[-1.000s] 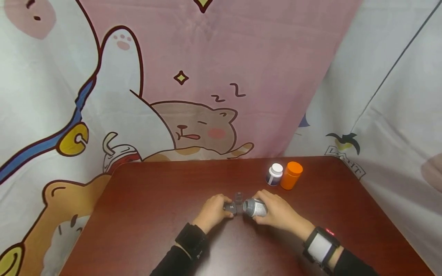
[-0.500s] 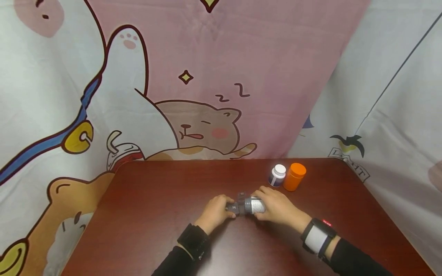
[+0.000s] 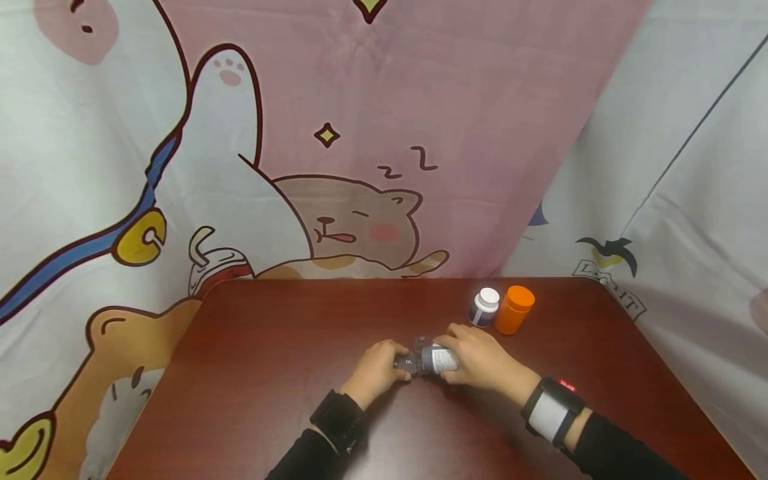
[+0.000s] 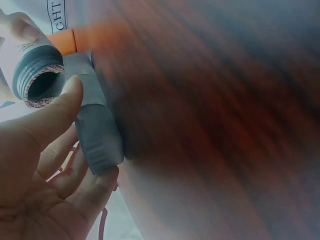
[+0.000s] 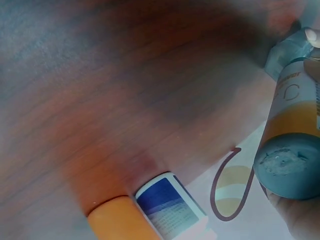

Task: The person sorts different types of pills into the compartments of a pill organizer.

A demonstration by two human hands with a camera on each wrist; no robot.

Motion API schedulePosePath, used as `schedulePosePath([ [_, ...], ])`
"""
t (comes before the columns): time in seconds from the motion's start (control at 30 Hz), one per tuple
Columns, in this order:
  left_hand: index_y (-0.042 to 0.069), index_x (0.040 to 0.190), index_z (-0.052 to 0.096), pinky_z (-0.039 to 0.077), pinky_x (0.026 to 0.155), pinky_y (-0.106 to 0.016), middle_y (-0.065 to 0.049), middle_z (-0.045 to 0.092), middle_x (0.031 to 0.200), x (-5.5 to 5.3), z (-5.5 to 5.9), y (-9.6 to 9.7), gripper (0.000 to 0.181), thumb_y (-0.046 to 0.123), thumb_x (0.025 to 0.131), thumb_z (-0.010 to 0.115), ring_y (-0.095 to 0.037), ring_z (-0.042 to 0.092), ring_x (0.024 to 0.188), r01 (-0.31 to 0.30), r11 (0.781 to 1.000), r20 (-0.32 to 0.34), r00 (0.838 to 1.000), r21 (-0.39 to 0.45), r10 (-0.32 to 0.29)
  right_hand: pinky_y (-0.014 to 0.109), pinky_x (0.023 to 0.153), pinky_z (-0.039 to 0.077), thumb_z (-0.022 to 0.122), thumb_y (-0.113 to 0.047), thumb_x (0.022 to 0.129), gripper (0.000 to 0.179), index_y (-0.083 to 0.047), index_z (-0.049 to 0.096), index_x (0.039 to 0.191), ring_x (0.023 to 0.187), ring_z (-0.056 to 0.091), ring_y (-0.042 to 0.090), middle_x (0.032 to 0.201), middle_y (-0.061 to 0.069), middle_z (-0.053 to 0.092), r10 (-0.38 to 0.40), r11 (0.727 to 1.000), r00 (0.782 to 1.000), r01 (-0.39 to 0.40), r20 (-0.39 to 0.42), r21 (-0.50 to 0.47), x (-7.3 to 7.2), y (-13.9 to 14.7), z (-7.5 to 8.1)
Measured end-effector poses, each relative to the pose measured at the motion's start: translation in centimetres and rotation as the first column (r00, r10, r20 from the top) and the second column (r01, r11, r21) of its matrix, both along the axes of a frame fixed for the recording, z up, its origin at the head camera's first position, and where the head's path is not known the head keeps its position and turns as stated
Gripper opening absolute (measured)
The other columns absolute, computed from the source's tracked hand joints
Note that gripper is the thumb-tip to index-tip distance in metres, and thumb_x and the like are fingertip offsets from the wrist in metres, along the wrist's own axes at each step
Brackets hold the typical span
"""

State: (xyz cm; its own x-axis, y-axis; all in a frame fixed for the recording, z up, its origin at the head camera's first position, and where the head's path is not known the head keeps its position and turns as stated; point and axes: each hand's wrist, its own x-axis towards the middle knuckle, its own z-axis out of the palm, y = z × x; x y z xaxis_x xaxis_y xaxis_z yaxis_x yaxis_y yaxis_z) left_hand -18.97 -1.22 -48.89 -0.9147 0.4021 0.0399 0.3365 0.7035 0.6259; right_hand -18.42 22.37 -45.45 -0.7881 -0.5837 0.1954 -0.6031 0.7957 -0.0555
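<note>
My left hand [image 3: 375, 372] holds the left end of a small grey pill organizer [image 3: 407, 363] on the table, thumb on one side and fingers on the other. One of its lids [image 3: 423, 342] looks raised. In my right hand [image 3: 480, 357] I grip a grey pill bottle [image 3: 444, 359] with a white and orange label, tipped on its side. Its uncapped mouth [image 4: 45, 86] is over the organizer, beside my left thumb in the left wrist view. Its base [image 5: 289, 165] faces the right wrist camera. Whether anything is in the organizer cannot be seen.
A white bottle [image 3: 484, 307] with a dark blue label and an orange bottle [image 3: 515, 310] stand side by side behind my right hand. The brown table [image 3: 288, 320] ends at a printed cloth backdrop [image 3: 456, 120].
My right hand has brought the bottle's mouth left and down over the organizer. My left hand stays on the organizer. The view has shifted slightly.
</note>
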Motion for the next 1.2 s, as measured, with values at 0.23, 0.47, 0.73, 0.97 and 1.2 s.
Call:
schedulePosePath([
  [0.23, 0.002, 0.114, 0.078, 0.057, 0.094, -0.046, -0.014, 0.076, 0.113, 0.1, 0.0, 0.2, 0.043, 0.012, 0.075, 0.092, -0.032, 0.071, 0.108, -0.004, 1.0, -0.003, 1.0, -0.001, 0.004, 0.031, 0.068, 0.051, 0.093, -0.038, 0.069, 0.057, -0.012, 0.076, 0.116, 0.077, 0.053, 0.013, 0.09, -0.001, 0.058, 0.014, 0.999, 1.0, -0.014, -0.014, 0.032, 0.0, 0.0, 0.3],
  [0.47, 0.002, 0.113, 0.078, 0.058, 0.091, -0.045, -0.013, 0.076, 0.111, 0.3, 0.0, 0.2, 0.043, 0.012, 0.073, 0.093, -0.031, 0.072, 0.105, -0.002, 1.0, -0.016, 1.0, -0.005, 0.002, 0.031, 0.066, 0.05, 0.093, -0.037, 0.068, 0.054, -0.011, 0.076, 0.112, 0.074, 0.053, 0.014, 0.087, -0.001, 0.056, 0.053, 0.995, 0.998, -0.05, -0.035, 0.08, 0.1, -0.7, 1.1],
  [0.73, 0.002, 0.113, 0.078, 0.058, 0.088, -0.042, -0.013, 0.076, 0.11, 0.2, -0.1, 0.2, 0.044, 0.013, 0.073, 0.093, -0.029, 0.072, 0.102, -0.004, 1.0, -0.019, 1.0, 0.002, 0.004, 0.033, 0.069, 0.053, 0.095, -0.037, 0.065, 0.052, -0.01, 0.076, 0.106, 0.074, 0.055, 0.016, 0.087, 0.0, 0.058, 0.089, 0.988, 0.995, -0.082, -0.049, 0.13, -0.1, -1.4, 2.0],
  [0.97, 0.002, 0.112, 0.078, 0.057, 0.085, -0.039, -0.012, 0.077, 0.108, 0.2, 0.0, 0.1, 0.043, 0.013, 0.073, 0.093, -0.025, 0.071, 0.098, 0.005, 1.0, -0.037, 0.999, 0.002, -0.005, 0.035, 0.071, 0.056, 0.094, -0.036, 0.066, 0.05, -0.01, 0.076, 0.105, 0.075, 0.057, 0.016, 0.088, 0.001, 0.06, 0.101, 0.986, 0.993, -0.091, -0.064, 0.139, -0.2, -1.4, 2.2],
  [1.2, 0.003, 0.112, 0.078, 0.058, 0.088, -0.041, -0.012, 0.077, 0.11, 0.2, -0.1, 0.0, 0.043, 0.013, 0.073, 0.093, -0.027, 0.072, 0.102, 0.005, 1.0, -0.039, 0.999, 0.005, -0.005, 0.034, 0.068, 0.054, 0.094, -0.037, 0.066, 0.052, -0.01, 0.075, 0.107, 0.075, 0.056, 0.016, 0.089, 0.001, 0.06, 0.074, 0.991, 0.996, -0.069, -0.045, 0.113, -0.3, -1.0, 1.5],
])
